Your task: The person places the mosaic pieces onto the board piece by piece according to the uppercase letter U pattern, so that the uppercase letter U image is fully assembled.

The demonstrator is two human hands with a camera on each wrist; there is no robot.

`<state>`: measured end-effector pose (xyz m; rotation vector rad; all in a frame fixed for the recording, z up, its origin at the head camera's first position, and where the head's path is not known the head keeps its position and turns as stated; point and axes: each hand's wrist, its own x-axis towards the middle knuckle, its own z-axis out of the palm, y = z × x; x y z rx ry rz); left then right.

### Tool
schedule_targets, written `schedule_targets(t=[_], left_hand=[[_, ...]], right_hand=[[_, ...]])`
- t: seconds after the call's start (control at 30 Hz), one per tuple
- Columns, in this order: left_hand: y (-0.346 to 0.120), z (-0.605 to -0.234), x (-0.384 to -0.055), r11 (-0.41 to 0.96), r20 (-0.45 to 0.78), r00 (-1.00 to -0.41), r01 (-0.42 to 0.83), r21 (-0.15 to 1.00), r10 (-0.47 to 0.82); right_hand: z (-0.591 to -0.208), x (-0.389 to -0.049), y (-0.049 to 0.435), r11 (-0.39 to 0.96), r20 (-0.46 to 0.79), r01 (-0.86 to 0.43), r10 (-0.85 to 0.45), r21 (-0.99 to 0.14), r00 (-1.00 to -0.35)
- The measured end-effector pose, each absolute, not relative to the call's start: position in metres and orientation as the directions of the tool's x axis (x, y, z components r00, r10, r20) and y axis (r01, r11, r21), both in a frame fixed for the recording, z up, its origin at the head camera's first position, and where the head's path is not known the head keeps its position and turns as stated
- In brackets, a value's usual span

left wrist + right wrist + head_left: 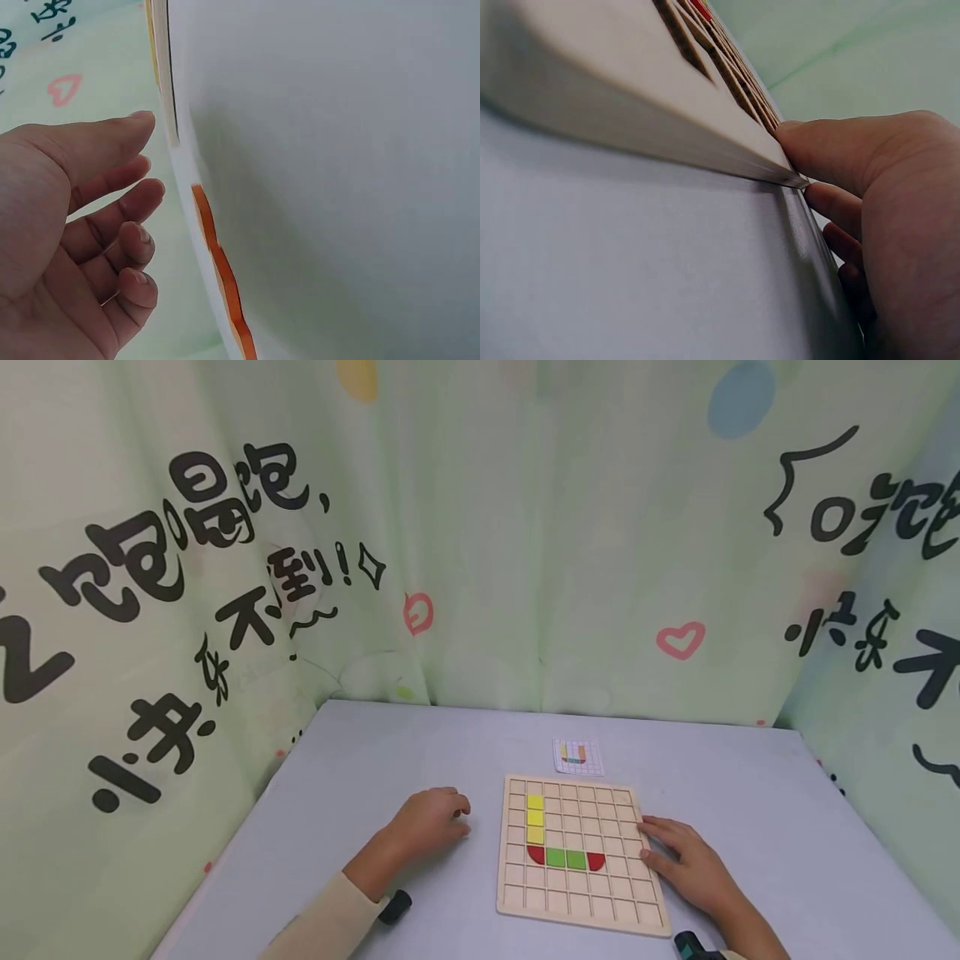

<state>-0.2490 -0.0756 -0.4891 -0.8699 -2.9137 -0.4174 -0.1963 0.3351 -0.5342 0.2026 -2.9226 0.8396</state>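
Observation:
A wooden grid board (555, 893) lies flat on the table. In its squares sit yellow squares (535, 818) in a column, green squares (566, 858) in a row, and red rounded pieces (596, 862) at both ends of that row. My left hand (427, 820) hovers left of the board with loosely bent fingers, holding nothing. Orange pieces (225, 270) lie in a line near it in the left wrist view; the hand hides them in the head view. On the board's right edge rest the thumb and fingertips of my right hand (690, 864).
Behind the board lies a small pattern card (577, 757) showing a coloured shape on a grid. A printed curtain (487, 568) surrounds the back and sides of the pale table (420, 743). A dark wrist device (395, 907) shows by the left sleeve.

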Motion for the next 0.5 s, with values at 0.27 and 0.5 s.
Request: schedule_targets(t=[0.27,0.5], left_hand=[[-0.092,-0.498,-0.263,0.814,0.140,-0.850,0.526,0.247,0.507],[-0.093,-0.500,-0.268,0.841,0.087,-0.882,0.468,0.269,0.463]], right_hand=[[-0.533,-0.197,0.336,0.840,0.123,-0.149,-0.099,-0.521,-0.987],[-0.532,-0.194,0.334,0.837,0.111,-0.140,-0.096,-0.529,-0.989]])
